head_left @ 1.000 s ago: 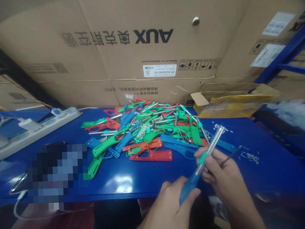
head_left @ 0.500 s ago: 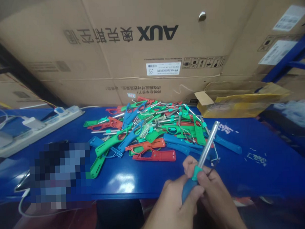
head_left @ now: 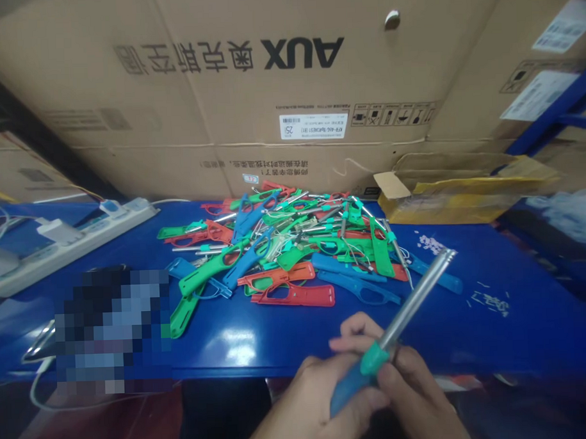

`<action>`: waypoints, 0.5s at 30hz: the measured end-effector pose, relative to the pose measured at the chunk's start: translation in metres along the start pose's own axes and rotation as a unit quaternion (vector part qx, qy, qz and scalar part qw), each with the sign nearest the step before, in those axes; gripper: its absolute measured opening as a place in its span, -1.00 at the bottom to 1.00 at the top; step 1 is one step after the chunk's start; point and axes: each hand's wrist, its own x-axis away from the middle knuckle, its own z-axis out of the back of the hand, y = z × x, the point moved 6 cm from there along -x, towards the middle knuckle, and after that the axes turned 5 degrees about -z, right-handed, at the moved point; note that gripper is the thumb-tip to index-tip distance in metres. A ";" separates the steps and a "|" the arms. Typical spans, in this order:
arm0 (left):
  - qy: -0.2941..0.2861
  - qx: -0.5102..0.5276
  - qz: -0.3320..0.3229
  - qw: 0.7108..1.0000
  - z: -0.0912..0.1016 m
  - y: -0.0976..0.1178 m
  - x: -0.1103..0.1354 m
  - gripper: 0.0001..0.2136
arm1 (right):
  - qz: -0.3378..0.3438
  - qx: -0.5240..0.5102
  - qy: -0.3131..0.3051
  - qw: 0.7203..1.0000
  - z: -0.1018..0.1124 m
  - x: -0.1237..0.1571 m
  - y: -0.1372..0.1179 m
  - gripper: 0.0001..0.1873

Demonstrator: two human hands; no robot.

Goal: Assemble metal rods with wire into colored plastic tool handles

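Observation:
A long-nosed lighter [head_left: 414, 305] with a blue handle, a green collar and a metal tube is held above the table's front edge. Its tube slants up and to the right. My left hand [head_left: 318, 388] is closed around the blue handle, thumb along the near side and a finger stretched out behind. At the collar, my right hand [head_left: 412, 391] grips the lighter with its thumb; its other fingers are partly hidden behind. Beyond both hands lies a heap of red, green and blue lighter handle shells [head_left: 343, 278], mixed with metal tubes and thin wires.
A large cardboard box [head_left: 198, 120] stands behind the blue table [head_left: 287, 341]. An open carton [head_left: 446, 204] is at the back right, near small pink pieces [head_left: 428, 242] and thin pale bits [head_left: 490, 301]. To the left lie a power strip [head_left: 92, 242] and a pixelated device [head_left: 109, 335].
Both hands have come slightly down and nearer with the lighter. Its tube now leans further to the right. A finger of my left hand has stretched out, and the view has shifted a little.

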 end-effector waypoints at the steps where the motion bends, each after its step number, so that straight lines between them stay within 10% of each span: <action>1: -0.009 0.025 0.005 1.000 0.001 -0.001 -0.001 -0.83 | 0.008 0.013 0.028 0.999 0.003 0.002 -0.001 -0.65; 10: 0.009 0.382 -0.066 0.922 0.041 -0.001 -0.032 -0.58 | -0.002 0.196 0.188 0.962 0.020 0.008 -0.001 -0.54; 15: 0.007 0.373 -0.048 0.927 0.036 -0.007 -0.034 -0.57 | 0.032 0.477 0.341 0.809 0.122 0.008 -0.017 -0.27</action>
